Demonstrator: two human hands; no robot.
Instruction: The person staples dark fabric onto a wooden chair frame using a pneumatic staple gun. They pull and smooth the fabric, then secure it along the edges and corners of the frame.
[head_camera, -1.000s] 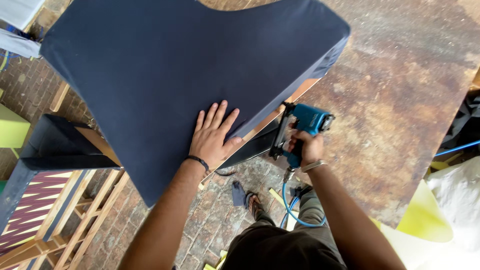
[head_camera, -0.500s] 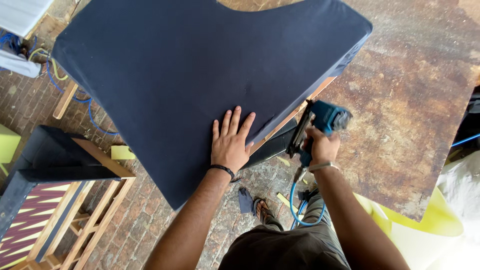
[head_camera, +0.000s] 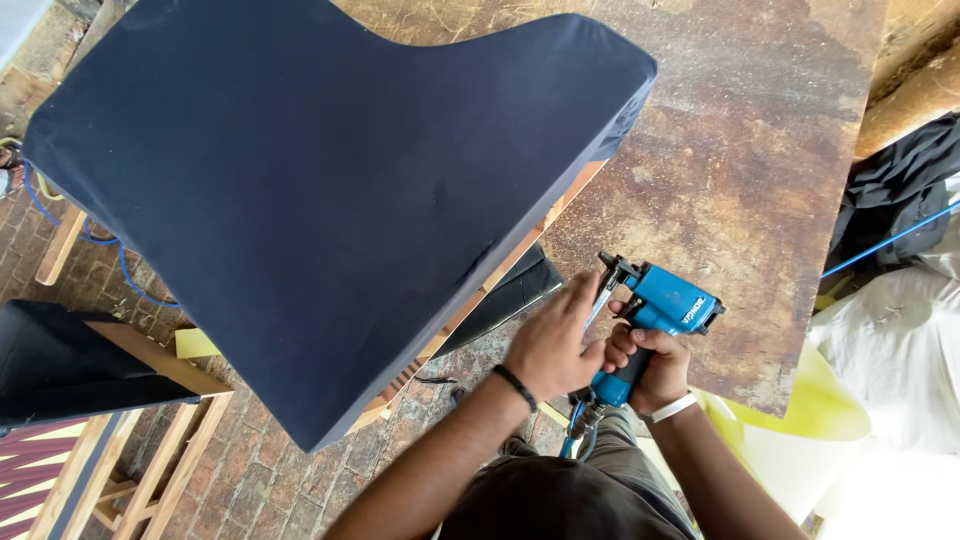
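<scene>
Near the front edge of the bench (head_camera: 760, 180), just off its worn brown top, both hands meet on a blue staple gun (head_camera: 655, 310). The right hand (head_camera: 650, 370) is closed around the dark handle, with a pale band on the wrist. The left hand (head_camera: 555, 345) has its fingers bent onto the metal nose of the tool, as if pinching a small part there; what exactly it pinches is too small to tell. A blue air hose (head_camera: 575, 435) hangs from the bottom of the handle.

I judge the staple gun to be rigid and rather heavy for its size, with a hard plastic body that is a little slippery, so the handle is the good place to hold it, away from the nose.

On the left part of the bench lies a big padded panel (head_camera: 300, 200) covered in dark navy cloth, its wooden frame showing along the lower edge and reaching past the bench edge. The cloth looks soft, the frame stiff.
</scene>
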